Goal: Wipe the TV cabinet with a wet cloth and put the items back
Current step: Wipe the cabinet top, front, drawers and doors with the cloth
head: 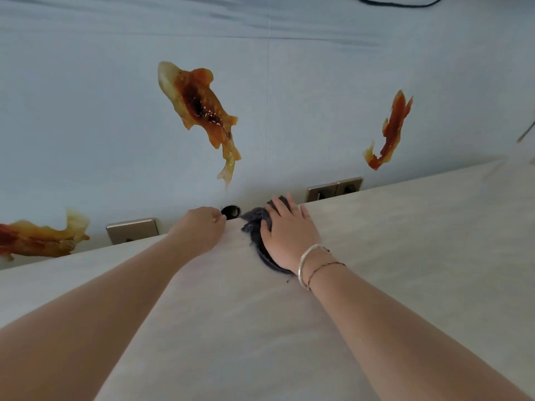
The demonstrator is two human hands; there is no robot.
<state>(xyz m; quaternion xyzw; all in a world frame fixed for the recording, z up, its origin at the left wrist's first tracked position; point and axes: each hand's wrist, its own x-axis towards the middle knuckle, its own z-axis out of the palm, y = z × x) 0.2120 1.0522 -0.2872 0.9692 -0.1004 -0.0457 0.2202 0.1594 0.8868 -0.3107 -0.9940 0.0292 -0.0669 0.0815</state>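
A dark grey cloth [254, 230] lies bunched on the pale TV cabinet top [405, 256], close to its back edge. My right hand [286, 235] presses flat on the cloth with straight, spread fingers; a silver bangle and a thin cord bracelet sit on that wrist. My left hand [202, 227] rests at the back edge just left of the cloth, its fingers curled under. Whether it holds anything is hidden. A few dark specks lie on the top near my right wrist.
The wall behind bears orange fish decals [199, 111]. A round dark cable hole [230, 212] sits in the wall between my hands. Metallic socket plates are on the wall at left [132, 230] and right [334, 189]. A black cable [399, 2] hangs at the top.
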